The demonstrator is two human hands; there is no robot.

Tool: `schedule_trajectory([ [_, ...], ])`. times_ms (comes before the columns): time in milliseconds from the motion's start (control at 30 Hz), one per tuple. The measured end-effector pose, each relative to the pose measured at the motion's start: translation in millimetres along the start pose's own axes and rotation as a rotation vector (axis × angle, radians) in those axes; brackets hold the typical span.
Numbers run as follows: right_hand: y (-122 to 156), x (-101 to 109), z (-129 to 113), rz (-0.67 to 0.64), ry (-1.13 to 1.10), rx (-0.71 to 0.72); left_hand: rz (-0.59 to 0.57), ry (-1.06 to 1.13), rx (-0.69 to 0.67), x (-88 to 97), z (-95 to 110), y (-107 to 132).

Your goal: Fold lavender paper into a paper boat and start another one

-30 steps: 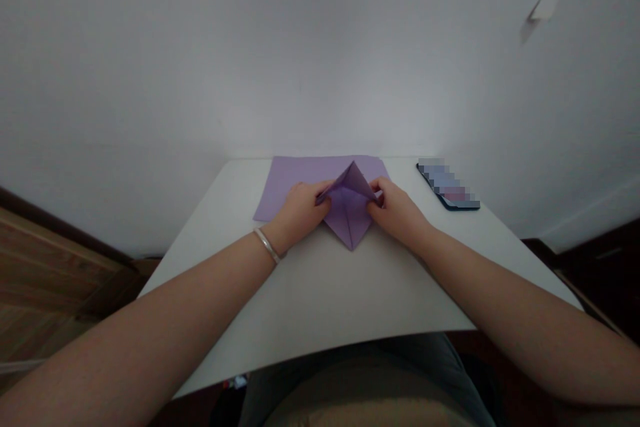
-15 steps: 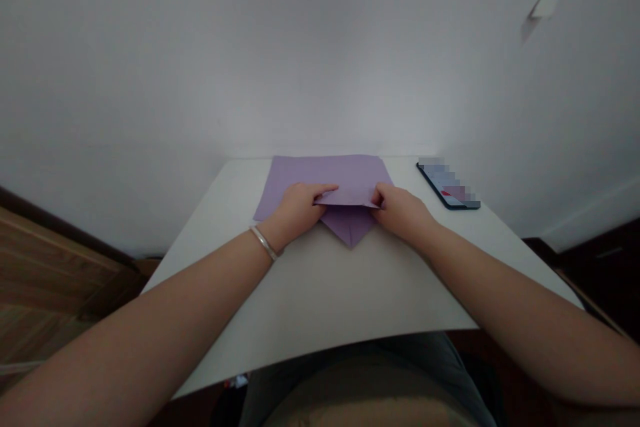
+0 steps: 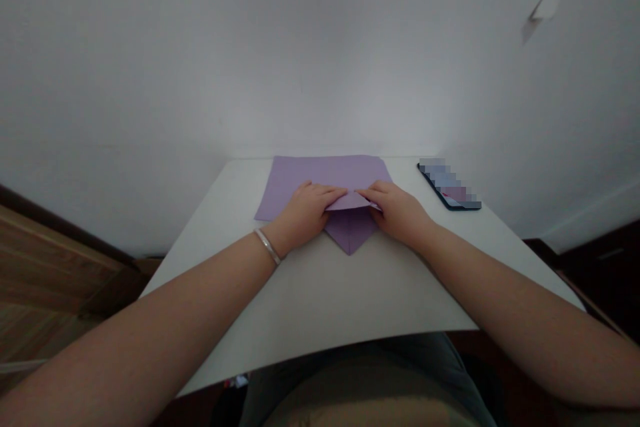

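Between my hands is a folded purple paper, its pointed corner toward me and a centre crease running down to the tip. A flap of it is raised, with a shadowed gap beneath. My left hand, a silver bangle at its wrist, grips the flap's left side, fingers reaching over the top. On the right side, my right hand pinches the flap's edge, thumb and fingers closed on it. Larger purple sheets lie flat behind, partly covered by my hands.
A white table stands against a pale wall. At its back right lies a phone with a partly blurred screen. Wooden furniture is at the lower left. My lap shows below the table's front edge.
Both hands' fingers have shifted inward along the top of the flap, closer to each other. The paper's pointed tip has come slightly nearer to me.
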State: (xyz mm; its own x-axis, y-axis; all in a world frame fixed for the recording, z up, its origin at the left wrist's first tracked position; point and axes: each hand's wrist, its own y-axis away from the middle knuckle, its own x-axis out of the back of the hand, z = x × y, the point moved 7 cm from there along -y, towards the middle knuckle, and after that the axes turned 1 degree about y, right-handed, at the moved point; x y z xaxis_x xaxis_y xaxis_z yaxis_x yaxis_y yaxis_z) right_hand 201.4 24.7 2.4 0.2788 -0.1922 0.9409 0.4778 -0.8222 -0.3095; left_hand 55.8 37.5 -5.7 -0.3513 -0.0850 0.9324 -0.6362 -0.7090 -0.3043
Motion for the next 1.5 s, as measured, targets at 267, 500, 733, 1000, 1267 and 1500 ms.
schedule_trajectory([
  [267, 0, -9, 6, -0.101, 0.036, 0.128, -0.100, -0.080, -0.049, -8.3, 4, 4],
  [500, 0, -2, -6, -0.032, -0.018, 0.112, -0.053, -0.025, 0.038, -1.5, 2, 3],
  [733, -4, 6, -1, 0.095, -0.261, 0.051, 0.090, 0.035, 0.200, 10.1, -12, 0],
  [1000, -4, 3, 4, 0.117, -0.222, 0.004, 0.049, -0.032, 0.266, 8.7, -16, -1],
  [1267, 0, -2, 5, -0.055, -0.036, 0.227, -0.030, -0.157, 0.075, 1.3, -11, 1],
  [1500, 3, -10, 4, -0.116, -0.010, 0.245, -0.098, -0.126, -0.068, -3.7, -3, 4],
])
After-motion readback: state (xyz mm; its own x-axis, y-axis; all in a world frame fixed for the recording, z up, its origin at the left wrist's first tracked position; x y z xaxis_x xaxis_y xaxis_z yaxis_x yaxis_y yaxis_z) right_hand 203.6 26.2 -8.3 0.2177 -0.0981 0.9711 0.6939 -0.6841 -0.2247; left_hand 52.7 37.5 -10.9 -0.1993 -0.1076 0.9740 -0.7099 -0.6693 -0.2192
